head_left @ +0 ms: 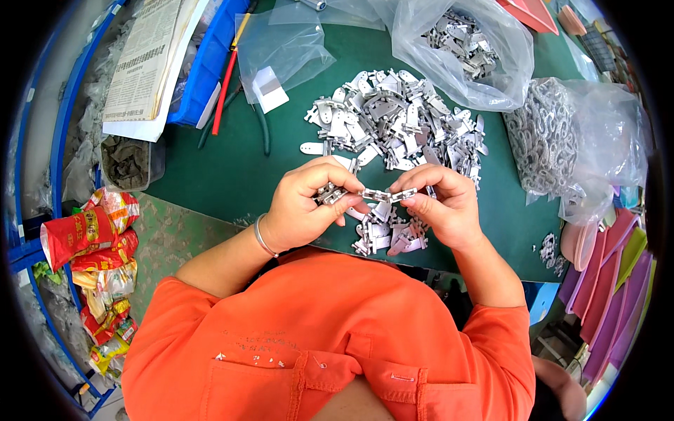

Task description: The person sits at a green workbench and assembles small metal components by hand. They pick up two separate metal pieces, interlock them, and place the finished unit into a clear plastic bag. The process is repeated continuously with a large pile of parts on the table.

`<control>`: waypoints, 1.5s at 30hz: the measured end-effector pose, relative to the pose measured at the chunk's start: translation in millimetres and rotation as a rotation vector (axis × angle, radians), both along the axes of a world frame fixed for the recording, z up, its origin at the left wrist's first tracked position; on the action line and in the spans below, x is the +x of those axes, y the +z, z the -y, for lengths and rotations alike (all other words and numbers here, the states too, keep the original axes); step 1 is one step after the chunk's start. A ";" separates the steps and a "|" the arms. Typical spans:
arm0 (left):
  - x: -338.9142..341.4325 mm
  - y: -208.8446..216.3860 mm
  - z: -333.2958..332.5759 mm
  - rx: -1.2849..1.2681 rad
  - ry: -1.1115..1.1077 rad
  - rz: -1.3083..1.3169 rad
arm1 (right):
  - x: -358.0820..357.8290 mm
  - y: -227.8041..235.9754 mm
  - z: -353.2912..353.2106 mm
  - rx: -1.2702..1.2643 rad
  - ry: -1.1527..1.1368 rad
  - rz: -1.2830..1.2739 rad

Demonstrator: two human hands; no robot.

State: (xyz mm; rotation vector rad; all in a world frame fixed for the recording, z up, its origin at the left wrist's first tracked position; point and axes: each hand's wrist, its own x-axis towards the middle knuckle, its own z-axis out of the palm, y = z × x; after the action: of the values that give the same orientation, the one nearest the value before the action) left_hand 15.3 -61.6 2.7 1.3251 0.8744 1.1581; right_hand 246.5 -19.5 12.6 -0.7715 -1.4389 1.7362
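My left hand (307, 205) is closed, gripping small silvery metal hinge pieces (330, 193) between thumb and fingers. My right hand (447, 208) pinches the right end of a short row of metal hinge pieces (377, 196). That row spans the gap between both hands, touching the fingers of each. Whether its pieces are joined is too small to make out. Just beyond my hands lies a large heap of flat, round-ended metal pieces (400, 116). A smaller heap of metal pieces (379, 237) sits below my hands at the table's near edge.
On the green table (203, 175) stand a clear bag of metal parts (463, 52) and a bag of ring-shaped parts (544, 133). Dark-handled pliers (264, 130) and a red stick (225, 91) lie left, beside a blue bin (207, 63). Coloured trays (607, 281) fill the right.
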 end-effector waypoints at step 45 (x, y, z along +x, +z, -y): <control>-5.3 -27.6 -35.6 0.565 -0.078 -0.979 | -31.3 3.5 -18.3 0.921 0.120 1.302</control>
State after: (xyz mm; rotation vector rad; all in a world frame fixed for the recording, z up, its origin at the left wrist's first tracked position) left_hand 10.0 -26.0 -25.0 2.4589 1.1907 0.6606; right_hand 215.2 -1.2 16.1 -1.3096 -2.8030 0.2626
